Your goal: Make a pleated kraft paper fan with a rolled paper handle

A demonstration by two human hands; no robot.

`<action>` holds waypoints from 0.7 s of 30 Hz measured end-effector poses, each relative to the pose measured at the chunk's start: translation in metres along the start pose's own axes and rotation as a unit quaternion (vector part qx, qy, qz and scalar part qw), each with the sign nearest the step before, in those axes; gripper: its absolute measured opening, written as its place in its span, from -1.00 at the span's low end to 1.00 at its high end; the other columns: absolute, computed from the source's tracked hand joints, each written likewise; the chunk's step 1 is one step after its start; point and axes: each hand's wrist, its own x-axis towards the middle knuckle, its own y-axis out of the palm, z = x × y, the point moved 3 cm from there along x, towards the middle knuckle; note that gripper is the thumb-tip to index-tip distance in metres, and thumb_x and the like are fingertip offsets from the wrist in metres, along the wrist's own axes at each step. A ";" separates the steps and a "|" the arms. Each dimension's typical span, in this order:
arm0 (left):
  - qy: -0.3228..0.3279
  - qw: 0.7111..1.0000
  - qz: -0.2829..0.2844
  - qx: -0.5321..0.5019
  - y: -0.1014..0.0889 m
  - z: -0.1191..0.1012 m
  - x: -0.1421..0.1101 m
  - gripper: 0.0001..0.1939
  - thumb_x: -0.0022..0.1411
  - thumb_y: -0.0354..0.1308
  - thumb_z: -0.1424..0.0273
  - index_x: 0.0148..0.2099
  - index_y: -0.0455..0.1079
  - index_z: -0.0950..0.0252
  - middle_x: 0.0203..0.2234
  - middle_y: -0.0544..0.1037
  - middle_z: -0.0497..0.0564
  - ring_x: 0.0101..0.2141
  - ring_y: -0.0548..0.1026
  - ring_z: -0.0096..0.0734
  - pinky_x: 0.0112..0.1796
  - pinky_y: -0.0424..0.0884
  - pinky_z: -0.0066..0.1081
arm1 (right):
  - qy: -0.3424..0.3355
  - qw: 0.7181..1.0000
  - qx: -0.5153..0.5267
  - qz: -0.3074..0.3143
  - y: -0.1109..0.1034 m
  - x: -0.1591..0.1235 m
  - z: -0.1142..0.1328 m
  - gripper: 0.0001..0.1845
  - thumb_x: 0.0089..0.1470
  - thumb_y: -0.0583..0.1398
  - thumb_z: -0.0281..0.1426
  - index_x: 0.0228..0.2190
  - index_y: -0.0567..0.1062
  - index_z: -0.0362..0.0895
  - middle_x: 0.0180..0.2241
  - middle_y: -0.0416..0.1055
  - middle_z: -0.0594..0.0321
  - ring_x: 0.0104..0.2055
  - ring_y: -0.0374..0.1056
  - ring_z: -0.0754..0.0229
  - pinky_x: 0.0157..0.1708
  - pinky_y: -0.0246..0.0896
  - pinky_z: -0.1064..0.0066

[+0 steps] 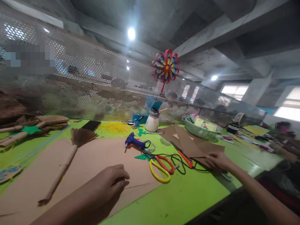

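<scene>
My left hand [114,179] is above a large sheet of brown paper [93,156], its fingers curled in and nothing visible in them. Left of it on the sheet lies a rolled paper stick [64,170] topped by a pleated paper fan [82,137]. My right hand [217,161] reaches over the lower edge of some brown paper pieces [187,142], fingers stretched out and slightly blurred. Between my hands lie scissors [161,170] with yellow and red handles, a blue glue gun [134,142] and an orange utility knife [185,157].
A white jar [152,121], a green basket [201,132], yellow paper shreds [114,128] and a dark phone-like slab [92,125] line the back. More paper sticks [23,131] lie at left. A perforated metal screen [105,84] rises behind, with a red paper flower [166,67] before it.
</scene>
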 end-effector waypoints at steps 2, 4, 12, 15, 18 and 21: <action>-0.004 1.000 0.015 -0.004 0.000 -0.002 -0.001 -0.72 0.26 -0.09 0.37 -0.36 0.43 0.27 -0.36 0.46 0.00 -0.32 0.40 -0.37 -0.28 0.25 -0.44 | -0.041 0.999 -0.033 0.015 0.001 -0.018 -0.005 -0.70 0.06 0.27 -0.24 -0.17 0.53 -0.11 -0.06 0.46 0.12 -0.04 0.37 -0.01 -0.02 0.27 0.16; -0.007 1.000 0.026 -0.004 0.001 -0.003 -0.001 -0.71 0.27 -0.09 0.36 -0.36 0.43 0.27 -0.36 0.45 0.00 -0.32 0.40 -0.37 -0.28 0.25 -0.43 | -0.062 0.996 -0.070 0.013 0.004 -0.035 -0.012 -0.64 -0.08 0.31 -0.26 -0.18 0.57 -0.08 -0.01 0.46 0.04 0.03 0.32 -0.15 0.02 0.22 0.12; 0.015 1.000 0.000 0.014 0.007 0.002 0.000 -0.69 0.27 -0.11 0.37 -0.35 0.45 0.27 -0.37 0.47 0.02 -0.32 0.39 -0.35 -0.27 0.26 -0.42 | -0.099 0.978 -0.185 -0.013 0.001 -0.042 -0.018 -0.69 0.13 0.03 -0.48 -0.36 0.59 -0.11 -0.29 0.53 -0.04 -0.17 0.41 -0.09 -0.19 0.24 0.21; 0.017 1.000 0.021 0.013 0.003 0.005 0.001 -0.69 0.25 -0.10 0.38 -0.30 0.48 0.26 -0.34 0.49 0.03 -0.29 0.41 -0.34 -0.25 0.27 -0.41 | -0.099 0.972 -0.214 0.015 -0.013 -0.029 -0.014 -0.73 0.20 0.06 -0.43 -0.40 0.55 -0.15 -0.36 0.52 0.05 -0.27 0.45 0.03 -0.23 0.27 0.26; 0.026 0.999 0.024 0.009 0.001 0.005 0.002 -0.69 0.25 -0.10 0.37 -0.30 0.49 0.27 -0.32 0.50 0.04 -0.28 0.42 -0.32 -0.25 0.29 -0.41 | -0.081 0.969 -0.229 0.049 -0.026 -0.014 -0.011 -0.75 0.23 0.12 -0.32 -0.39 0.50 -0.18 -0.41 0.49 0.24 -0.36 0.43 0.20 -0.27 0.33 0.29; 0.027 0.999 0.021 0.009 0.000 0.003 0.001 -0.69 0.24 -0.10 0.38 -0.29 0.48 0.27 -0.34 0.50 0.03 -0.28 0.42 -0.34 -0.25 0.29 -0.41 | -0.058 0.969 -0.229 0.068 -0.034 0.002 -0.008 -0.76 0.23 0.14 -0.26 -0.30 0.49 -0.18 -0.31 0.48 0.27 -0.32 0.42 0.24 -0.27 0.37 0.31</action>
